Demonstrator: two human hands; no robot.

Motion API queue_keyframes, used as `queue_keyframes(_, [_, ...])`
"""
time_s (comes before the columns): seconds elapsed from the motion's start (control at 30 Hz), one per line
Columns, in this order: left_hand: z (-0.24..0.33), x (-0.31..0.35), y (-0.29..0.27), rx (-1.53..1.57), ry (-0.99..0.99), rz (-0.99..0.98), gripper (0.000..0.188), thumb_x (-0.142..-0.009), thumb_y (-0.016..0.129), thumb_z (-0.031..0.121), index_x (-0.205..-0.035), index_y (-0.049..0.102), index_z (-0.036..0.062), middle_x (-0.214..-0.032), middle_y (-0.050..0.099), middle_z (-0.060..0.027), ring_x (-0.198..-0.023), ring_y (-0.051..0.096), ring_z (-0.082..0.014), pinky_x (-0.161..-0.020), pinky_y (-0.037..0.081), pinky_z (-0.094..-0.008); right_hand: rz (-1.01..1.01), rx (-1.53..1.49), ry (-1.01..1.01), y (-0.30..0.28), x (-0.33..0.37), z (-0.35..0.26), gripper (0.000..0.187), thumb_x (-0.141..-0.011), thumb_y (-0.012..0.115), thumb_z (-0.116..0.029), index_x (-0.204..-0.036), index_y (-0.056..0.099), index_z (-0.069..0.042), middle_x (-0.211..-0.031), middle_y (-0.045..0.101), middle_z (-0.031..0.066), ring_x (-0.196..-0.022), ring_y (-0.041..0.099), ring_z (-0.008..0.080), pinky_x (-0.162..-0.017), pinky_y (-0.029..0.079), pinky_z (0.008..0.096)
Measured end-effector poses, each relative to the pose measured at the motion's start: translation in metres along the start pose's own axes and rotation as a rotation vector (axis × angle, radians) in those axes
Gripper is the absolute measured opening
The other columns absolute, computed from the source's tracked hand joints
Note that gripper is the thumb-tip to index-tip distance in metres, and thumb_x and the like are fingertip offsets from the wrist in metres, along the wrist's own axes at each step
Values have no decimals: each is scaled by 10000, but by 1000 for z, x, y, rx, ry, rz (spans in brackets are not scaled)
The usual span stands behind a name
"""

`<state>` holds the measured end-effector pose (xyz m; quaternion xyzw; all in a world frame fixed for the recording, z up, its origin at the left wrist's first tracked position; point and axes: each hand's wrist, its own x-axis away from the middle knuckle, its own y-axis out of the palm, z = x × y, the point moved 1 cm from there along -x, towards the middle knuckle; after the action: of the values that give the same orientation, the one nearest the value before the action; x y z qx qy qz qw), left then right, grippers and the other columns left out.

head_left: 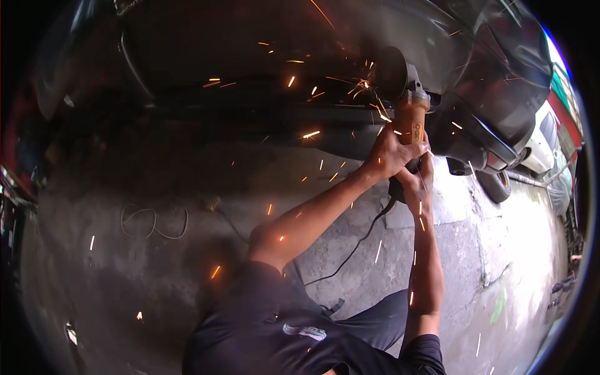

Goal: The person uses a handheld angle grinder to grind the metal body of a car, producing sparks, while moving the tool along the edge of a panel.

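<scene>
An angle grinder [410, 115] with an orange body and a grey metal head is in both my hands. Its dark round disc [389, 74] is up against the dark car body [275, 47], and bright sparks spray from the contact, mostly to the left and downward. My left hand [389, 153] wraps round the orange body just below the head. Lower down, my right hand [417, 181] is closed round the dark rear part of the grinder. A black power cord [365, 234] hangs from its rear end. The fingers of both hands are partly hidden.
Below the car lies a grey concrete floor [462, 250]. A loose thin cable [153, 234] is coiled on it at the left. At the right are a car tyre [495, 185] and a white vehicle part [539, 150]. Sparks fly across most of the space.
</scene>
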<state>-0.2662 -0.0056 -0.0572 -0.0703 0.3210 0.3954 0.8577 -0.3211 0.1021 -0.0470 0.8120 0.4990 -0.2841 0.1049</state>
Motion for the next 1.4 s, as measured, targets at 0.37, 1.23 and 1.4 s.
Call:
queue_keyframes(0.37, [-3, -2, 35, -218, -161, -91, 656, -776, 832, 333, -1203, 522, -56, -1086, 658, -217, -981, 684, -327, -912, 543, -396, 237, 120, 72, -23, 21, 13, 779, -830, 753, -241, -1476, 396, 9, -1308, 559, 122, -1175, 551, 217, -1023, 449, 339])
queue_keyframes(1.23, [203, -22, 79, 126, -1302, -188, 327, -825, 773, 238, -1038, 656, 19, -906, 652, -31, -810, 619, -122, -706, 505, -294, 196, -89, 1068, -51, 10, -226, 902, -755, 771, -345, -1507, 372, -47, -1332, 570, 212, -1212, 578, 300, -1010, 479, 393])
queue_keyframes(1.4, [216, -35, 54, 70, -1358, -283, 261, -835, 755, 186, -995, 662, 2, -841, 642, -31, -736, 619, -120, -637, 492, -281, -30, -339, 1168, -65, 2, -237, 704, -894, 700, -333, -1475, 448, -25, -1201, 649, 178, -1050, 668, 266, -855, 571, 384])
